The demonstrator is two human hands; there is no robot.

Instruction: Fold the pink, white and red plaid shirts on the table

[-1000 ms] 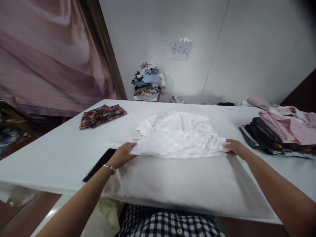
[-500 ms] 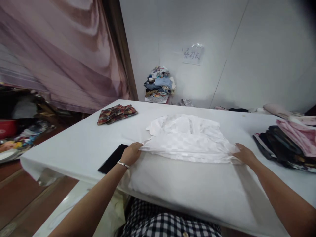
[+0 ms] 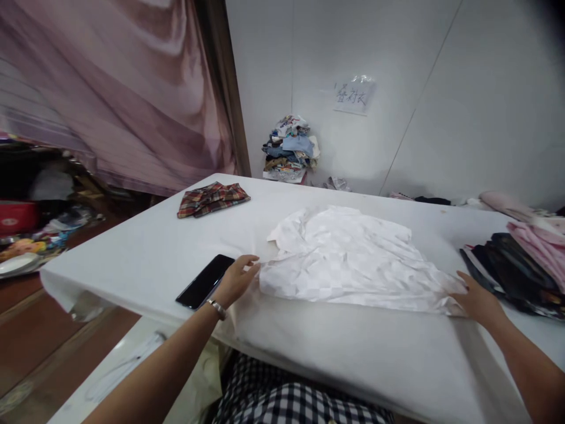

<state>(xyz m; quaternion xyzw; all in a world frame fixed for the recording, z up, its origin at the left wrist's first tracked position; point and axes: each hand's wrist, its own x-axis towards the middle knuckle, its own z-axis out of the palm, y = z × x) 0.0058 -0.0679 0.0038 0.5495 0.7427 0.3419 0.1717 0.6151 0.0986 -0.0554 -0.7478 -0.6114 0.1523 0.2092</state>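
A white checked shirt [image 3: 339, 259] lies rumpled on the white-covered table in front of me, its near edge spread sideways between my hands. At its left near corner is my left hand [image 3: 238, 279], fingers loosely apart and just at the fabric's edge. My right hand [image 3: 481, 300] has the right end of the shirt between thumb and fingers, though the fingertips are partly hidden by cloth. A black phone [image 3: 206, 281] rests on the table beside my left wrist, which wears a silver bracelet [image 3: 217, 308].
A folded red plaid garment [image 3: 214, 199] lies at the table's [image 3: 132, 253] far left. Dark folded clothes [image 3: 514, 271] and a pink garment [image 3: 541, 250] are stacked at right. Behind the table, a clothes pile [image 3: 291, 150] stands against the wall, under a paper sign [image 3: 354, 97].
The shirt's near edge has come toward me and spread wider to the right. My right hand has moved right and nearer; the left hand has loosened its fingers from the cloth.
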